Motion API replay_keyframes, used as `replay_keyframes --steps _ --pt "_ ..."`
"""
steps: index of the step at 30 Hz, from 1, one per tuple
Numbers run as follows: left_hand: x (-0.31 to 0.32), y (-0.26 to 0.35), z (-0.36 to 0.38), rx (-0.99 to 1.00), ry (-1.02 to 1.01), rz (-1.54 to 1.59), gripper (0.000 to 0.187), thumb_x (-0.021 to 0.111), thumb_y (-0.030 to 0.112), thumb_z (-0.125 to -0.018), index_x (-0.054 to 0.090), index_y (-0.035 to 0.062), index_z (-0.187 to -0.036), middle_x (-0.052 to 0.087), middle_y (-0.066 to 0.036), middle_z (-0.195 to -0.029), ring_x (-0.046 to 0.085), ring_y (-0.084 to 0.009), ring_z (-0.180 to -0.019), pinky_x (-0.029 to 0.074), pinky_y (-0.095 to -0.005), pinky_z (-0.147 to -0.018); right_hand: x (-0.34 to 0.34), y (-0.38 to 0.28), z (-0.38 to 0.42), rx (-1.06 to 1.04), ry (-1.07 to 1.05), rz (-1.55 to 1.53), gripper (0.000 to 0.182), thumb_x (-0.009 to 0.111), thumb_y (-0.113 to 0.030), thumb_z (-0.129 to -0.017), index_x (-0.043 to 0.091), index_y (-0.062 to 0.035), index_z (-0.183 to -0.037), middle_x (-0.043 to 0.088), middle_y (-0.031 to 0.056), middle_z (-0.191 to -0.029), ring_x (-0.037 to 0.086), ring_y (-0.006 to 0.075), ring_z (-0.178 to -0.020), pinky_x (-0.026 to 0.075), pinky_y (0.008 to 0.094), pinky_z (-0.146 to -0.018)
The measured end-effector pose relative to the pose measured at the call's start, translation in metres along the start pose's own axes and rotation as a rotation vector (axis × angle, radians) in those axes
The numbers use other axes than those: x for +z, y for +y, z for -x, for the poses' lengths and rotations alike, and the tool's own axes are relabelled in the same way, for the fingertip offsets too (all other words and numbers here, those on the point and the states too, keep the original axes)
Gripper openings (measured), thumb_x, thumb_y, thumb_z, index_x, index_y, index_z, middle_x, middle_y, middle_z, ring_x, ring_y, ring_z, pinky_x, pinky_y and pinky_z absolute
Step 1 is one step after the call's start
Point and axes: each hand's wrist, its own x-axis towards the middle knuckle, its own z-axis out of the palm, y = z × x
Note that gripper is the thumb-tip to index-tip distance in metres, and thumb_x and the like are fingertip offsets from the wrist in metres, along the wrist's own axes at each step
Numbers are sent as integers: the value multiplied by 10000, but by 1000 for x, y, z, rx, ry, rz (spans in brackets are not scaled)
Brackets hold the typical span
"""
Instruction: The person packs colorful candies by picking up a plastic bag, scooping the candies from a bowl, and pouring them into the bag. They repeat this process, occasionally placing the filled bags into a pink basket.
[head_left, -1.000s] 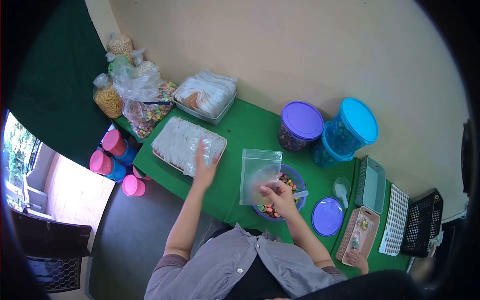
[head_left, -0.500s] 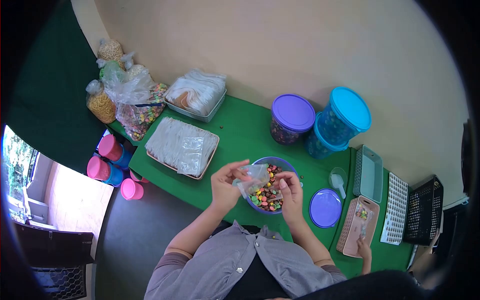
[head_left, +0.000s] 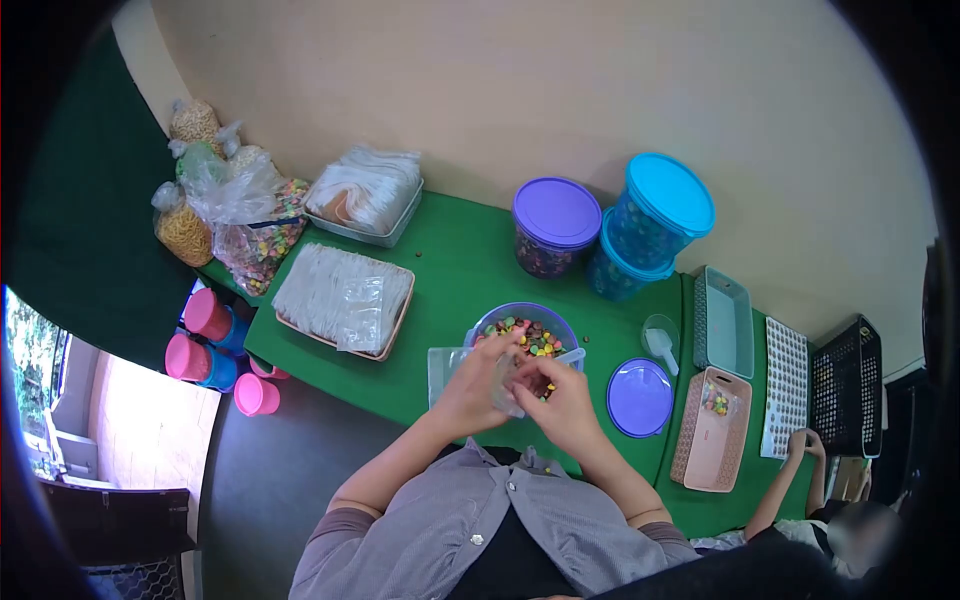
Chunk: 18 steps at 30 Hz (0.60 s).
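My left hand (head_left: 470, 392) is closed around a clear plastic bag (head_left: 443, 370), whose flat part sticks out to the left of the fingers. Against it, my right hand (head_left: 560, 402) is closed, with a pale translucent handle (head_left: 573, 356), apparently a small scoop's, jutting out beyond its fingers. The scoop's other end is hidden by the hands and plastic. Directly behind both hands stands a purple-rimmed tub (head_left: 572, 325) of colourful candies (head_left: 540, 338), partly covered by them.
Left are a tray of clear bags (head_left: 325, 290) and a basket of bags (head_left: 368, 190). Lidded tubs (head_left: 557, 215) stand at the back. Rightward lie a purple lid (head_left: 640, 398), a scoop in a dish (head_left: 660, 340), a pink basket (head_left: 712, 440) and another person's hands (head_left: 805, 442).
My hands have come together, bringing the bag and the right hand's scoop against each other in front of the tub. The other person's hand has left the pink basket. The view has shifted slightly.
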Motion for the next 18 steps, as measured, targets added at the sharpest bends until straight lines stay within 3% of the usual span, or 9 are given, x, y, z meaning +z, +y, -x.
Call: replay_keyframes --steps 4,6,7,9,10,12,16,17,18 --pt "-1 -8 4 68 -73 -77 707 813 76 -632 540 88 -1284 632 -104 -1130 610 -298 -1082 449 -391 -980 -12 7 3 49 60 16 236 725 -80 -803 595 2 -981 598 41 -763 582 105 -704 465 246 -627" --pt "-2 -10 4 11 21 52 578 835 110 -677 587 49 -1195 666 -87 -1040 661 -224 -940 510 -332 -874 -17 20 0 40 -47 -328 492 754 -125 -798 529 -18 -1222 633 107 -998 624 173 -925 496 297 -792" --pt "-5 -11 4 14 20 53 578 835 110 -677 587 49 -1195 666 -87 -1040 661 -224 -940 510 -332 -874 -18 22 -2 39 -45 -327 492 754 -125 -798 529 -18 -1222 633 107 -998 624 173 -925 496 297 -792" --pt "-8 -12 2 -139 171 317 491 840 156 -732 571 7 -1114 663 -101 -988 657 -180 -928 518 -301 -849 -21 23 -6 -241 -176 -301 761 775 -162 -787 363 -46 -1417 534 181 -1277 547 264 -1184 432 388 -994" --pt "-7 -10 2 -139 169 319 491 840 156 -732 571 7 -1114 663 -101 -988 657 -180 -928 518 -301 -849 -17 26 -5 -240 -174 -301 761 775 -162 -787 363 -46 -1417 534 181 -1277 547 264 -1184 432 388 -994" --pt "-3 -5 2 -118 171 602 453 827 146 -751 583 6 -1106 662 -88 -990 641 -166 -952 515 -308 -847 4 39 4 -322 -358 -152 889 789 -202 -771 271 -56 -1479 388 217 -1440 388 299 -1352 303 418 -1115" --pt "-1 -3 6 -184 194 700 401 820 135 -759 579 9 -1054 648 -92 -983 635 -170 -949 511 -314 -856 26 79 -2 -55 -450 -58 930 802 -250 -750 265 -37 -1478 401 230 -1427 405 365 -1321 324 416 -1095" --pt "0 -13 8 -187 260 695 429 828 146 -751 565 13 -1062 642 -91 -973 634 -170 -939 512 -314 -855 27 78 -2 -55 -452 -60 930 802 -250 -750 265 -37 -1478 401 230 -1427 405 365 -1321 324 416 -1095" --pt "-3 -11 4 -191 322 691 456 836 157 -743 551 16 -1070 636 -91 -963 634 -171 -928 512 -315 -853 26 63 -3 -221 -351 11 854 783 -253 -766 319 -24 -1445 435 227 -1386 427 376 -1288 344 424 -1073"
